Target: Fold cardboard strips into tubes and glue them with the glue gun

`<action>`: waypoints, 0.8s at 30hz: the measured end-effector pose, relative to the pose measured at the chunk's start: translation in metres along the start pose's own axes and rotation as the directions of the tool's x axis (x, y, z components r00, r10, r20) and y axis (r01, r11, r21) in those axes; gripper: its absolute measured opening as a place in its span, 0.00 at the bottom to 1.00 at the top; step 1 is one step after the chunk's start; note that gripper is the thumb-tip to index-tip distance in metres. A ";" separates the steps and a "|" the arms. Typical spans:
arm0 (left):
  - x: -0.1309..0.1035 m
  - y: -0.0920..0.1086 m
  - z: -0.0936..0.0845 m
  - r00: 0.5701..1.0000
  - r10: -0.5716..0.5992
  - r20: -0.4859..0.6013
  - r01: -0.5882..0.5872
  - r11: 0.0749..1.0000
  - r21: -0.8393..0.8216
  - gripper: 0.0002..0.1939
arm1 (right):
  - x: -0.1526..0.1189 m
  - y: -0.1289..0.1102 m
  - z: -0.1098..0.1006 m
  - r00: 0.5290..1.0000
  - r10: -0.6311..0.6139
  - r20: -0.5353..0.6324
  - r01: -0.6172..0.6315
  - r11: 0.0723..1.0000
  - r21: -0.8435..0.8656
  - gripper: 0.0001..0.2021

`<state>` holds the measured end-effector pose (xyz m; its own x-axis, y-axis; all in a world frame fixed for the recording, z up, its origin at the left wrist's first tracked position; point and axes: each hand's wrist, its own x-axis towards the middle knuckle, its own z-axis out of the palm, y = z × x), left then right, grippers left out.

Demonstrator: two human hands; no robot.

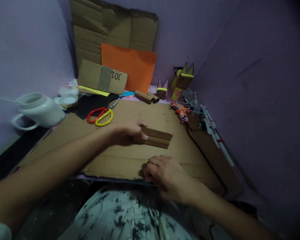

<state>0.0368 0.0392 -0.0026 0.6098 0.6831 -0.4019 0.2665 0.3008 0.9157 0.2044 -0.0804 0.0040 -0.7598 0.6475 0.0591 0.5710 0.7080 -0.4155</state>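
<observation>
My left hand point(135, 131) grips the left end of a folded strip of brown cardboard point(158, 137), thumb on top, above the large cardboard sheet point(125, 160) on the table. Nearer to me, at the sheet's front edge, is my right hand point(162, 173) with its fingers curled together. A tiny yellow bit shows by its fingertips; what those fingers hold is hidden. Scissors point(103, 115) with one red and one yellow handle lie slightly open behind my left forearm.
A white mug-like pot point(41, 108) stands at the left. At the back are an orange sheet point(130, 66), a cardboard piece point(90, 76), cardboard tubes point(145, 96) and eared cardboard figures point(162, 91). A black cable point(202, 153) and white sticks point(216, 135) lie at the right.
</observation>
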 end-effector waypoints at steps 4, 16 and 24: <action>-0.004 0.008 -0.003 1.000 -0.014 0.012 0.014 0.999 -0.046 0.11 | 0.002 -0.005 -0.013 0.999 0.012 0.032 -0.014 0.998 0.056 0.04; -0.009 0.006 0.003 1.000 0.006 0.013 -0.007 0.999 0.040 0.07 | 0.005 0.001 -0.011 0.995 0.007 0.096 -0.020 0.991 0.130 0.04; -0.011 -0.007 0.002 0.984 0.154 -0.093 -0.112 0.926 0.360 0.04 | 0.011 0.042 -0.031 0.813 0.303 -0.496 -0.182 0.943 0.278 0.06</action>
<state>0.0304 0.0284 -0.0045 0.5720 0.7799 -0.2541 0.4475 -0.0371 0.8935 0.2299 -0.0351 0.0153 -0.2905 0.8814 0.3725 0.5907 0.4714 -0.6549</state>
